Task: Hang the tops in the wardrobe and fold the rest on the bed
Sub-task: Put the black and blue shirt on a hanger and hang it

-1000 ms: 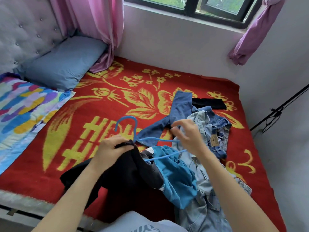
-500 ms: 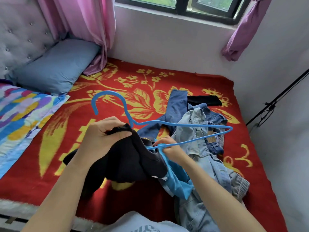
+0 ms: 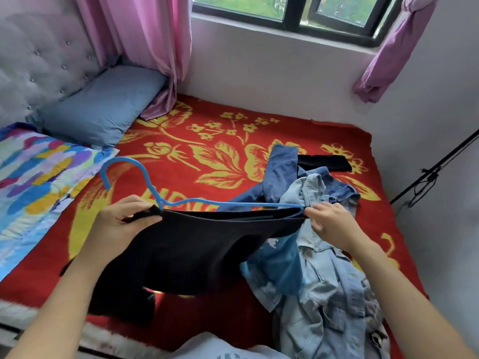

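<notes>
Head view, thin blue hanger [image 3: 207, 202] inside soft black top [image 3: 197, 244], denim heap [image 3: 324, 294].

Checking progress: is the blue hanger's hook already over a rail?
No, the blue hanger has its hook free above the bedspread; left hand and right hand hold the black top.

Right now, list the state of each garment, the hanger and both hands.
Blue plastic hanger: inside the top, hook sticking out left.
Black knit top: stretched between both hands, not yet hung.
Left hand: gripping the top's edge.
Right hand: pinching the top's other edge.
Pale denim jacket: crumpled, unfolded.
</notes>
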Tool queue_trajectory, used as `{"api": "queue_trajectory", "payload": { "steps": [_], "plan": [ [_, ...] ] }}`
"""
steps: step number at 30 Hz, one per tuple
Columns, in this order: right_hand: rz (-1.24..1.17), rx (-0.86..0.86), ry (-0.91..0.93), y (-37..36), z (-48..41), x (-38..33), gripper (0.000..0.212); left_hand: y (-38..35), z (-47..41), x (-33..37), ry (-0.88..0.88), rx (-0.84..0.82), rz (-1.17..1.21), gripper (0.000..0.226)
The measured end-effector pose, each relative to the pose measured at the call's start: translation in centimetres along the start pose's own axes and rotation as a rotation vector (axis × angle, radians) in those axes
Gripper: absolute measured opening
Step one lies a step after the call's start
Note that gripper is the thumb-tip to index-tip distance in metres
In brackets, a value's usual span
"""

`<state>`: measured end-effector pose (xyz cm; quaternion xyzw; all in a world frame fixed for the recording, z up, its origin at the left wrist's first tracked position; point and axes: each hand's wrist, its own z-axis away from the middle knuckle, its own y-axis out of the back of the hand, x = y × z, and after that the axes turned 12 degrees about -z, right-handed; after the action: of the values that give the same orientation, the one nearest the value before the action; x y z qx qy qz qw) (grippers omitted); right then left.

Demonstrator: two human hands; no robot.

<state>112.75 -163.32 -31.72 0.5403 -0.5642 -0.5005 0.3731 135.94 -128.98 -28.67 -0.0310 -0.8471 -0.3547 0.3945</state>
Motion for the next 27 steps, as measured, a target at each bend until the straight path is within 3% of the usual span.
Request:
{"api": "queue_trajectory", "payload": {
  "steps": [2, 4, 5, 8, 12, 16, 18, 22, 24, 26, 27],
  "plan": [
    [-0.007, 0.052, 0.079, 1.4, 0.2, 0.0, 0.048, -0.3, -0.1, -0.3, -0.058, -0.024, -0.081, 0.007],
    [0.009, 0.097, 0.098, 2.2, 0.2, -0.3, 0.016, -1.2, 0.1, -1.1, -0.144, 0.041, -0.193, 0.044],
    [-0.027, 0.114, 0.084, 2.7, 0.2, -0.6, 0.014, -1.6, 0.1, -1.0, -0.171, 0.055, -0.211, 0.047],
    [-0.138, 0.190, 0.032, 3.3, -0.7, -2.2, 0.019, -3.1, 0.3, -1.0, -0.279, 0.138, -0.351, 0.020],
    [-0.239, 0.292, 0.079, 3.4, -3.6, -8.4, 0.021, -7.1, -0.2, 1.3, -0.302, 0.187, -0.464, 0.025],
    [-0.263, 0.354, 0.239, 1.9, -6.0, -14.5, 0.015, -9.1, -0.8, 3.7, -0.169, 0.129, -0.329, 0.027],
    [-0.249, 0.408, 0.248, 1.8, -6.4, -14.1, 0.010, -8.2, -1.3, 4.0, -0.113, 0.169, -0.234, 0.021],
    [-0.198, 0.565, 0.181, 2.9, -6.2, -10.3, 0.023, -5.9, -1.9, 3.4, -0.111, 0.202, -0.145, 0.022],
    [-0.069, 0.448, 0.103, 4.0, -6.3, -8.2, 0.029, -5.4, -2.1, 3.2, -0.121, 0.192, -0.136, 0.022],
    [-0.170, 0.181, -0.007, 4.7, -6.7, -6.5, 0.016, -5.3, -2.3, 3.4, -0.126, 0.184, -0.134, 0.021],
    [-0.282, 0.043, -0.086, 4.9, -6.9, -6.2, 0.026, -5.2, -2.5, 3.5, -0.126, 0.175, -0.136, 0.021]
  ]
}}
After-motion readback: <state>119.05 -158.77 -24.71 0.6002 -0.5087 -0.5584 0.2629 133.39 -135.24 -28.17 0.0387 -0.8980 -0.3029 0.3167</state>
